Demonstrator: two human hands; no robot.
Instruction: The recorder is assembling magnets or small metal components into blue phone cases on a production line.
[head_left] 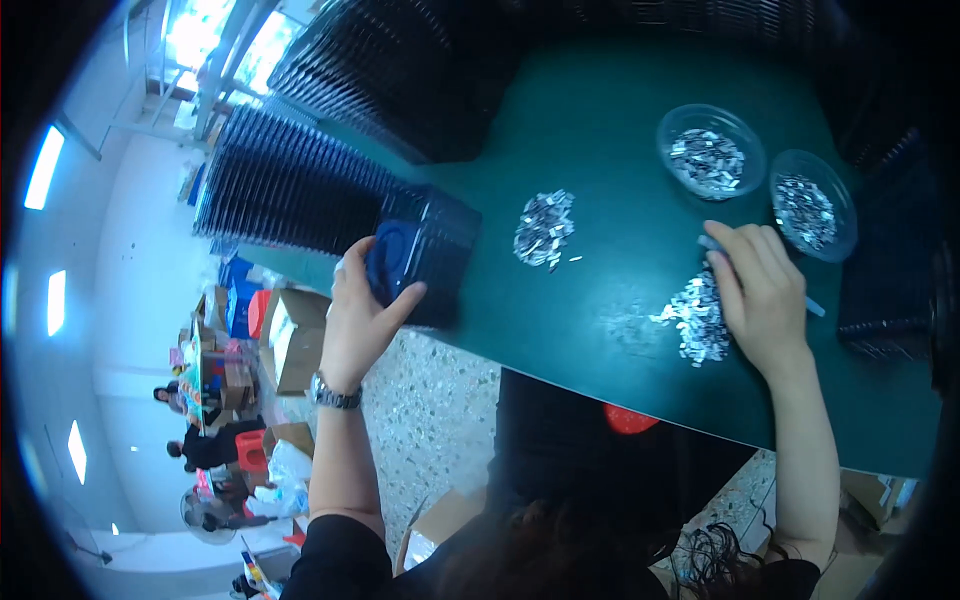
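Note:
My left hand (358,320) grips the end of a long stack of dark blue trays (420,250) lying on its side at the left edge of the green table (600,140). My right hand (762,295) rests on a pile of small silvery metal parts (692,318) and holds a thin pale blue stick (812,306). Another pile of the same parts (545,228) lies in the middle of the table. Two clear round bowls (710,150) (812,204), each with silvery parts inside, stand just beyond my right hand.
More stacks of dark trays (400,70) line the table's far side and right edge (890,310). Cardboard boxes (290,340) stand on the speckled floor to the left. Other people (200,445) sit far off at the left.

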